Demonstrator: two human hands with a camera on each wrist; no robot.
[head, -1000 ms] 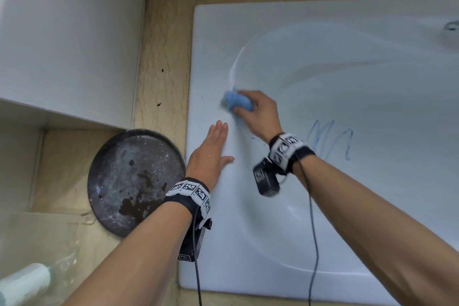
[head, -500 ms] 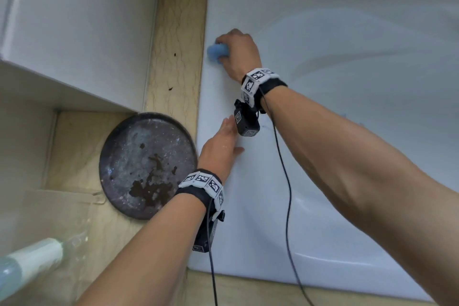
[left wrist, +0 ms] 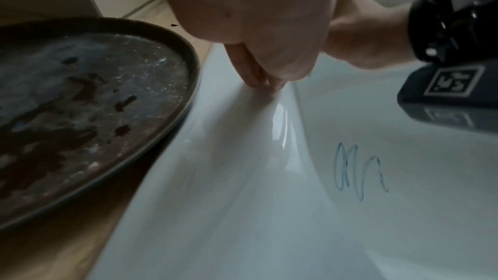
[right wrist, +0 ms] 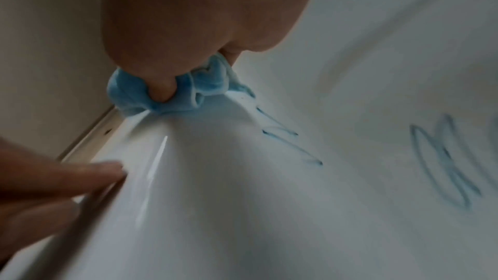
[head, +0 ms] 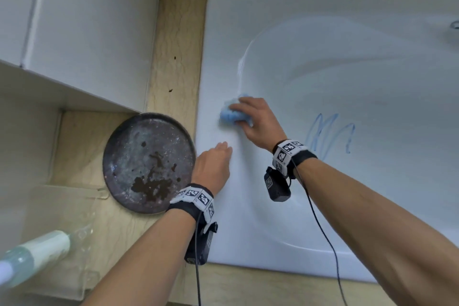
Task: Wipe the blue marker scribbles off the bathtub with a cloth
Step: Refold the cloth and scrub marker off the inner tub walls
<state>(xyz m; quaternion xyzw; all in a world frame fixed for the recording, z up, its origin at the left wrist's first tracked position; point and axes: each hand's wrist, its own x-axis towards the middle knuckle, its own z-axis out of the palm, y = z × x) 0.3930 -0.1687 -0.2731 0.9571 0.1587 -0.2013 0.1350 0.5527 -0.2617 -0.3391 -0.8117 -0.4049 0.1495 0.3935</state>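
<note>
Right hand (head: pixel 258 122) squeezes bunched blue cloth (head: pixel 232 115) on tub (head: pixel 323 243) rim edge. Left hand (head: pixel 211 169) flat, fingers straight, on rim just behind cloth. Blue scribbles (head: pixel 330 135) right of right hand, inside tub, lots of bare white around. Dirty round plate (head: pixel 149 164) just left of left hand.

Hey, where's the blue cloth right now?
In the head view the blue cloth is bunched under the right hand on the bathtub rim's left side, just beyond the left hand, left of the remaining scribble.
</note>
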